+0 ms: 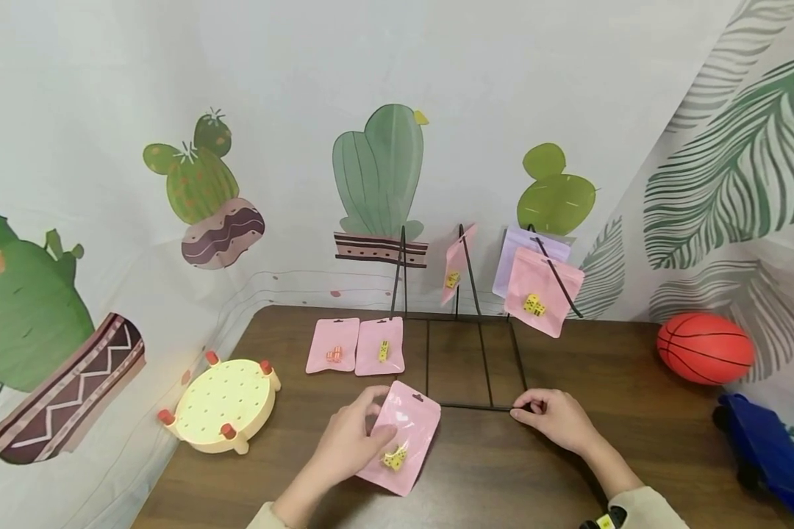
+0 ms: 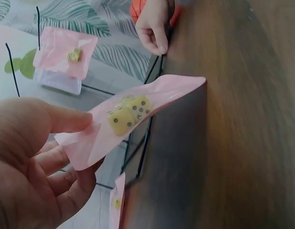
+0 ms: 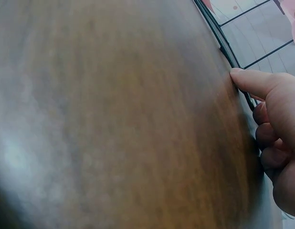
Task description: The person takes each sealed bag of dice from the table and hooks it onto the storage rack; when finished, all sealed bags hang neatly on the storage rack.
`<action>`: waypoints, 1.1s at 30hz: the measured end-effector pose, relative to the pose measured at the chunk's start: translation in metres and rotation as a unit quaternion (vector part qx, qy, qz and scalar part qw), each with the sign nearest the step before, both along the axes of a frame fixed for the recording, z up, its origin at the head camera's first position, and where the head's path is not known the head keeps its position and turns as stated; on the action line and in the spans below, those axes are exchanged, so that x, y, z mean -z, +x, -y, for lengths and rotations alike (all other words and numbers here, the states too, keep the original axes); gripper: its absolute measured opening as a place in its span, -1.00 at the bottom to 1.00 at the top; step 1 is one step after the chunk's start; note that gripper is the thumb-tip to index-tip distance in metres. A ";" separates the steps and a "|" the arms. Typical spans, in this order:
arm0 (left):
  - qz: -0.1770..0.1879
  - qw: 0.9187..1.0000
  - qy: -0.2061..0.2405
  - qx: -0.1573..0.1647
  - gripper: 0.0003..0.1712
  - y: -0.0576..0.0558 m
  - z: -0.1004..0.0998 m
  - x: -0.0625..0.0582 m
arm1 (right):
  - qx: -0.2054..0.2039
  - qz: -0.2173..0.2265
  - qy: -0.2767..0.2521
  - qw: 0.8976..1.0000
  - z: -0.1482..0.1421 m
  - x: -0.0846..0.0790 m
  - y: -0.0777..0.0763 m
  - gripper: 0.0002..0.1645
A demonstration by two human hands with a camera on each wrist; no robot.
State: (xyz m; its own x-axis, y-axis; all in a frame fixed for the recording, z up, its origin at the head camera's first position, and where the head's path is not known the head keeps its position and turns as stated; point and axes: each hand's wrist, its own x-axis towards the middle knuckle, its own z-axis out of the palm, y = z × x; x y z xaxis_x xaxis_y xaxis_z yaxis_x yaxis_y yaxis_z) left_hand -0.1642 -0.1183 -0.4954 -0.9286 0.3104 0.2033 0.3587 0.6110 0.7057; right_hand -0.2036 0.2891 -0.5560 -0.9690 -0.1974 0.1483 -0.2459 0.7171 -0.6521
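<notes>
My left hand [image 1: 352,439] pinches a pink zip bag [image 1: 415,419] by its side edge, thumb on the front and fingers behind. Yellow dice [image 2: 129,114] show through the bag's clear face. At the front right corner of a black wire display rack [image 1: 481,353], my right hand [image 1: 559,417] grips the base wire, its thumb and curled fingers around it in the right wrist view. From the rack's right hook hang a pink bag with yellow dice [image 1: 544,294] and a purple bag [image 1: 503,272] behind it. Another pink bag [image 1: 456,264] hangs edge-on from the middle hook.
Two pink bags lie flat by the rack's left side, one with orange-red dice [image 1: 334,355], the other with yellow dice [image 1: 384,351]. A pale yellow pegged stool-like toy [image 1: 228,404] stands left. At right are a red basketball [image 1: 704,349] and a blue toy vehicle [image 1: 767,452].
</notes>
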 end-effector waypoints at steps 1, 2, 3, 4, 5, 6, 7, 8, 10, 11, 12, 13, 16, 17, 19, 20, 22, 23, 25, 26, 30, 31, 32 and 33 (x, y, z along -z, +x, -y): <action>-0.005 1.000 0.006 0.006 -0.45 0.000 -0.003 -0.001 | 0.002 0.001 0.001 1.000 0.000 0.000 0.000 -0.86; -0.011 1.000 0.012 0.011 -0.52 0.000 -0.006 -0.002 | 0.003 0.004 0.001 1.000 0.000 0.000 0.000 -0.87; -0.018 1.000 0.017 0.016 -0.59 0.000 -0.010 -0.004 | 0.005 0.006 0.002 1.000 0.000 0.000 -0.001 -0.87; -0.026 0.999 0.022 0.020 -0.64 0.000 -0.013 -0.005 | 0.006 0.010 0.003 1.000 0.000 0.000 -0.001 -0.87; -0.032 0.999 0.027 0.024 -0.68 0.000 -0.017 -0.006 | 0.005 0.011 0.005 1.000 0.000 0.000 -0.001 -0.87; -0.037 0.998 0.032 0.028 -0.72 0.000 -0.020 -0.008 | 0.005 0.011 0.006 1.000 0.000 0.000 -0.001 -0.88; -0.045 0.998 0.037 0.031 -0.74 -0.001 -0.024 -0.010 | 0.005 0.011 0.008 1.000 0.000 0.000 -0.002 -0.88; -0.053 0.997 0.043 0.034 -0.75 -0.001 -0.027 -0.012 | 0.004 0.008 0.009 1.000 0.000 0.000 -0.002 -0.88; -0.068 0.995 0.057 0.042 -0.78 -0.002 -0.034 -0.016 | 0.002 0.003 0.011 1.000 -0.001 0.000 -0.002 -0.88; -0.075 0.994 0.064 0.045 -0.79 -0.003 -0.037 -0.018 | 0.001 0.000 0.014 1.000 -0.001 0.000 -0.001 -0.87; -0.080 0.993 0.074 0.049 -0.79 -0.004 -0.040 -0.021 | 0.002 0.000 0.016 1.000 -0.001 0.001 -0.001 -0.87; -0.085 0.991 0.085 0.053 -0.81 -0.006 -0.043 -0.023 | 0.004 -0.001 0.017 1.000 -0.001 0.001 -0.001 -0.87; -0.090 0.985 0.130 0.066 -0.86 -0.009 -0.050 -0.029 | 0.004 -0.005 0.022 1.000 -0.001 0.001 -0.001 -0.87; -0.092 0.983 0.144 0.069 -0.87 -0.010 -0.052 -0.031 | 0.003 -0.008 0.023 1.000 0.000 0.001 -0.001 -0.87; -0.097 0.978 0.169 0.072 -0.89 -0.012 -0.056 -0.036 | 0.002 -0.013 0.022 1.000 0.000 0.001 -0.001 -0.87; -0.100 0.976 0.180 0.074 -0.89 -0.013 -0.058 -0.038 | 0.001 -0.016 0.023 1.000 0.001 0.001 0.000 -0.87; -0.107 0.972 0.195 0.072 -0.89 -0.015 -0.062 -0.044 | 0.000 -0.020 0.023 1.000 0.001 0.001 0.000 -0.86; -0.110 0.971 0.202 0.071 -0.89 -0.016 -0.063 -0.047 | 0.001 -0.021 0.023 0.999 0.001 0.002 0.000 -0.85; -0.112 0.967 0.218 0.072 -0.89 -0.018 -0.067 -0.053 | 0.001 -0.024 0.025 0.999 0.001 0.002 0.000 -0.85; -0.110 0.965 0.227 0.073 -0.89 -0.019 -0.069 -0.056 | 0.001 -0.026 0.023 0.999 0.001 0.003 0.000 -0.85; -0.101 0.959 0.252 0.078 -0.88 -0.024 -0.076 -0.066 | 0.006 -0.031 0.023 0.999 0.001 0.004 0.000 -0.88; -0.097 0.959 0.256 0.079 -0.88 -0.026 -0.078 -0.068 | 0.008 -0.030 0.024 0.999 0.001 0.004 0.000 -0.88; -0.096 0.958 0.259 0.080 -0.88 -0.027 -0.080 -0.069 | 0.011 -0.028 0.025 0.999 0.001 0.005 -0.001 -0.88; -0.095 0.958 0.260 0.081 -0.88 -0.028 -0.082 -0.070 | 0.012 -0.025 0.027 0.999 0.001 0.005 0.000 -0.87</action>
